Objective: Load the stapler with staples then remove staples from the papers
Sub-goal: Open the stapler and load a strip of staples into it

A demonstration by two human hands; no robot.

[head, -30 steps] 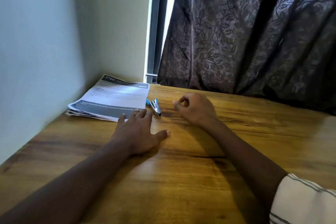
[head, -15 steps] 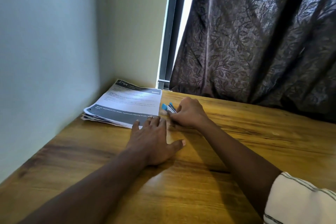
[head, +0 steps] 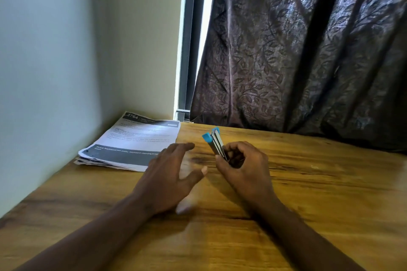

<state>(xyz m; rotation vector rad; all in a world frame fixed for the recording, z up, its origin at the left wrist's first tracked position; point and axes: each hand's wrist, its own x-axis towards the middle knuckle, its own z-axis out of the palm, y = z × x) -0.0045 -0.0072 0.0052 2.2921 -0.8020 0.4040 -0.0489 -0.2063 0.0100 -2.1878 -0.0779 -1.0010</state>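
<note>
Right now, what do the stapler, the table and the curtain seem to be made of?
The stapler in the right hand: shiny metal rails, it seems, with matte blue caps, probably plastic. The table: wood or wood-look laminate, glossy, with grain streaks. The curtain: dark fabric, slight sheen, leaf pattern, hanging folds.

Both bare forearms reach in from the lower edge and converge toward the middle. The left hand (head: 171, 179) is palm down, its fingers (head: 178, 149) straight and close together, pointing forward, with the thumb spread out to the right; the whole hand is blurred. The right hand (head: 244, 170) is just beside it, back upward, its fingers (head: 239, 149) curled round the rear end of a stapler (head: 214, 142), whose blue-tipped front sticks up and away
</note>
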